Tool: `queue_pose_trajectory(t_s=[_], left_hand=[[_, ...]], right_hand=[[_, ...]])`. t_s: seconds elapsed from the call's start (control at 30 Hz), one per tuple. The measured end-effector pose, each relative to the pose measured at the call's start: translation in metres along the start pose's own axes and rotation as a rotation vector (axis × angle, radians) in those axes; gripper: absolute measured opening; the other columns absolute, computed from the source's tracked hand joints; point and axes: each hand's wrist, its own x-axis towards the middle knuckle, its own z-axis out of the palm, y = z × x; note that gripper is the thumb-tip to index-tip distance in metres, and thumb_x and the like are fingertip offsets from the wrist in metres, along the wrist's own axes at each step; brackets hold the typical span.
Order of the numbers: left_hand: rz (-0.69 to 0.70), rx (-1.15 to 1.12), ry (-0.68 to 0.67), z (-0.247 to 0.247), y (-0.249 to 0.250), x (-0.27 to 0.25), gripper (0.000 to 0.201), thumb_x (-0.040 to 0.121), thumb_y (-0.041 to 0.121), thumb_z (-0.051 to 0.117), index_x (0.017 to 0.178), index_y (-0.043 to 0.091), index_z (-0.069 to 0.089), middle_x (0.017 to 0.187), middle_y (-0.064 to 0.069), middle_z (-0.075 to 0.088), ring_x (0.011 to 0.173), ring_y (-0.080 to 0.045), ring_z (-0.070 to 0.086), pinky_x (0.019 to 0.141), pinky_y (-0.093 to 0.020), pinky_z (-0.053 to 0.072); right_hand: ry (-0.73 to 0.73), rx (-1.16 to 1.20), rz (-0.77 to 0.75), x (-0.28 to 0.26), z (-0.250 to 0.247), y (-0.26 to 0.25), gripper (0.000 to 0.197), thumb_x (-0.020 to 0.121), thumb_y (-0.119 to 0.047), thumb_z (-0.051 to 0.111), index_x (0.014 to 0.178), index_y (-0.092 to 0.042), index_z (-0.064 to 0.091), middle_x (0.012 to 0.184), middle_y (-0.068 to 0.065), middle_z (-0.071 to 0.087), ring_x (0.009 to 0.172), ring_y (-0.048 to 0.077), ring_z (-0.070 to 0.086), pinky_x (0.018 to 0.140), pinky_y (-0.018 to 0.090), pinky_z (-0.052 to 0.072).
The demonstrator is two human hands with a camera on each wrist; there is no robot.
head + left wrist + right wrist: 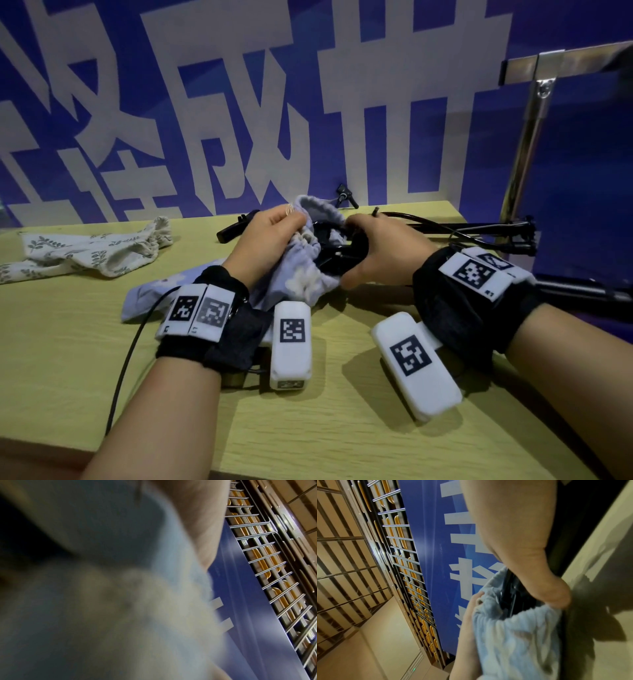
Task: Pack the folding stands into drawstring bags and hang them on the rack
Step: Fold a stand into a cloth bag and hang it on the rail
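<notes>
Black stand (337, 255) half inside blue bag (301, 274)

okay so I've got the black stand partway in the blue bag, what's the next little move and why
Probably keep the left hand gripping the gathered mouth of the blue bag open while the right hand pushes the black folding stand deeper. The stand's end sits only just inside the opening, most of the bag lies slack on the table, and nothing can be cinched yet.
</notes>
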Motion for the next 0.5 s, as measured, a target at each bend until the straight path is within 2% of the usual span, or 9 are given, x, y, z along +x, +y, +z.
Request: queue_pose_trajectory(t_s=[0.1,0.13,0.23,0.3,0.33,0.4,0.47,0.5], left_hand=[[0.012,0.037,0.071,0.000,-0.005,0.003,0.019,0.095,0.011,0.049,0.080,0.002,0.057,0.075,-0.013,0.049,0.068,-0.017,0.042,0.061,-0.027,0.035],[0.010,0.033,0.036,0.000,-0.005,0.002,0.020,0.095,0.011,0.049,0.077,0.003,0.056,0.073,-0.012,0.048,0.067,-0.017,0.041,0.062,-0.027,0.035],[0.006,-0.038,-0.220,0.004,-0.002,-0.004,0.020,0.090,0.014,0.058,0.071,0.010,0.060,0.072,-0.009,0.054,0.067,-0.018,0.048,0.065,-0.028,0.041],[0.033,-0.018,-0.306,0.007,0.005,-0.008,0.023,0.092,0.008,0.053,0.070,0.009,0.061,0.069,0.000,0.061,0.066,-0.012,0.056,0.066,-0.023,0.047],[0.039,-0.013,-0.320,0.008,0.007,-0.009,0.024,0.092,0.004,0.049,0.072,0.007,0.062,0.073,0.001,0.065,0.071,-0.010,0.060,0.069,-0.022,0.050],[0.016,-0.016,-0.328,0.009,0.008,-0.008,0.026,0.089,-0.008,0.044,0.078,0.005,0.063,0.093,-0.004,0.068,0.085,-0.012,0.063,0.077,-0.024,0.053],[0.007,0.068,-0.321,0.008,0.002,-0.007,0.027,0.085,-0.015,0.042,0.090,0.005,0.060,0.100,-0.001,0.064,0.082,-0.005,0.062,0.069,-0.016,0.052],[0.011,0.162,-0.344,0.008,-0.001,-0.006,0.024,0.086,-0.013,0.046,0.099,0.005,0.056,0.099,0.003,0.060,0.080,-0.001,0.059,0.066,-0.010,0.048]], right_hand=[[-0.086,0.006,-0.106,-0.004,0.002,-0.006,0.074,0.066,-0.032,0.081,0.130,-0.026,0.045,0.120,-0.004,0.057,0.106,0.015,0.053,0.094,0.038,0.048],[-0.090,-0.003,-0.121,-0.003,0.003,-0.006,0.072,0.065,-0.033,0.081,0.129,-0.027,0.046,0.120,-0.004,0.058,0.107,0.016,0.054,0.094,0.040,0.048],[-0.103,-0.034,-0.113,0.000,0.007,-0.002,0.068,0.064,-0.038,0.080,0.124,-0.030,0.049,0.112,-0.007,0.060,0.098,0.014,0.055,0.087,0.035,0.050],[-0.124,-0.045,-0.074,0.003,0.012,0.002,0.061,0.063,-0.041,0.080,0.117,-0.029,0.053,0.105,-0.009,0.061,0.092,0.013,0.056,0.082,0.033,0.051],[-0.125,-0.040,-0.065,0.004,0.015,0.003,0.059,0.063,-0.042,0.079,0.115,-0.029,0.055,0.104,-0.008,0.063,0.091,0.014,0.057,0.082,0.034,0.052],[-0.126,-0.022,-0.067,0.008,0.017,0.004,0.060,0.063,-0.040,0.079,0.116,-0.030,0.055,0.107,-0.004,0.064,0.095,0.017,0.058,0.084,0.038,0.052],[-0.127,-0.001,-0.066,0.011,0.019,0.005,0.075,0.060,-0.041,0.080,0.125,-0.028,0.046,0.115,-0.001,0.060,0.101,0.019,0.057,0.087,0.040,0.052],[-0.124,0.033,-0.055,0.011,0.019,0.006,0.084,0.059,-0.042,0.081,0.129,-0.025,0.038,0.118,0.000,0.057,0.102,0.020,0.057,0.088,0.041,0.051]])
